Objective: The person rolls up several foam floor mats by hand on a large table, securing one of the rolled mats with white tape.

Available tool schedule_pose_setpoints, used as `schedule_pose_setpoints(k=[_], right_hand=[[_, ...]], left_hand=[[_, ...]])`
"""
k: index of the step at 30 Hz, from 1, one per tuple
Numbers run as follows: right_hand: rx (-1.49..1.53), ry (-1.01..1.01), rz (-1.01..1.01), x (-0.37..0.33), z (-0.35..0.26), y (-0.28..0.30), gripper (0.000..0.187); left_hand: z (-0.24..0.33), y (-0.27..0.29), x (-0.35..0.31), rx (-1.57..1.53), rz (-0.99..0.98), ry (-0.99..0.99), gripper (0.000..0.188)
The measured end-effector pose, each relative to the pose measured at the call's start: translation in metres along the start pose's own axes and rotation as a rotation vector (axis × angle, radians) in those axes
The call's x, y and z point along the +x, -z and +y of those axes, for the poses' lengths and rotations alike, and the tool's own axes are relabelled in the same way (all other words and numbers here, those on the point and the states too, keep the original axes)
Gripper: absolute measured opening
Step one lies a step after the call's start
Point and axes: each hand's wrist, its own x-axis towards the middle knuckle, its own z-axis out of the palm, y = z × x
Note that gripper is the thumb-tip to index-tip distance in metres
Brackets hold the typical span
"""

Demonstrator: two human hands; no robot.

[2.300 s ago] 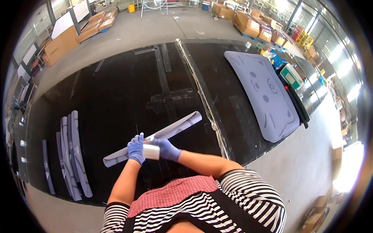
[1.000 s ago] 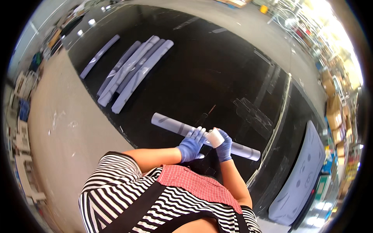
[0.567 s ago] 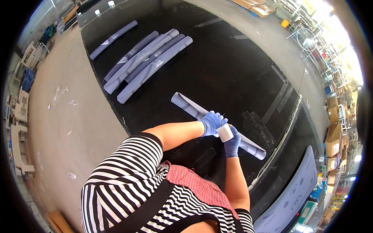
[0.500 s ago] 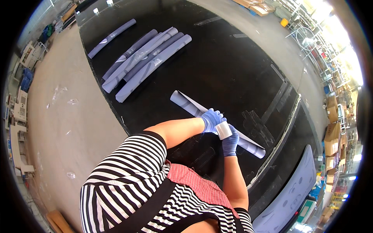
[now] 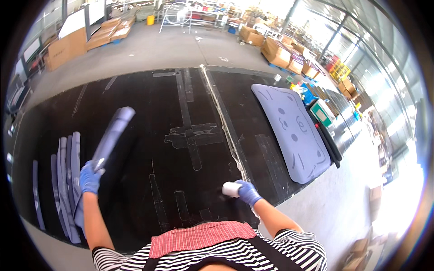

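My left hand point(image 5: 90, 178), in a blue glove, is closed around the lower part of a rolled grey-blue mat point(image 5: 114, 135). The mat is lifted at a slant, a strip of shiny tape on it near my fingers. Just left of it, several more rolled mats point(image 5: 64, 180) lie side by side on the black table point(image 5: 135, 189). My right hand point(image 5: 248, 193), also gloved in blue, grips a white roll of tape point(image 5: 231, 189) over the table, near the pale seam point(image 5: 224, 126).
A flat grey-blue mat point(image 5: 291, 131) with a cartoon animal face lies at the table's right side. Beside it are a dark rolled piece point(image 5: 329, 144) and a green and white box point(image 5: 322, 113). Cardboard boxes point(image 5: 275, 52) stand on the floor beyond the table.
My hands have parted: the left has carried the rolled mat left toward the other rolls, the right has moved right with the tape. My view has swung right and up.
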Motion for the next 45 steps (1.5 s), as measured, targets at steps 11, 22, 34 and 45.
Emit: schedule_pose_setpoints(k=[11, 22, 34, 45], right_hand=[[0.053, -0.690, 0.378, -0.003, 0.082, 0.163, 0.034], [0.063, -0.732, 0.363, -0.010, 0.112, 0.158, 0.044], [0.219, -0.815, 0.613, -0.021, 0.121, 0.189, 0.058], [0.842, -0.840, 1.116, 0.017, 0.263, 0.269, 0.024]], left_hand=[[-0.202, 0.000, -0.016, 0.718, -0.068, 0.481, 0.080], [-0.212, 0.013, -0.032, 0.568, -0.067, 0.537, 0.075], [-0.231, 0.016, -0.041, 0.659, -0.086, 0.875, 0.074], [-0.122, 0.028, -0.129, 0.827, -0.055, 0.798, 0.079]])
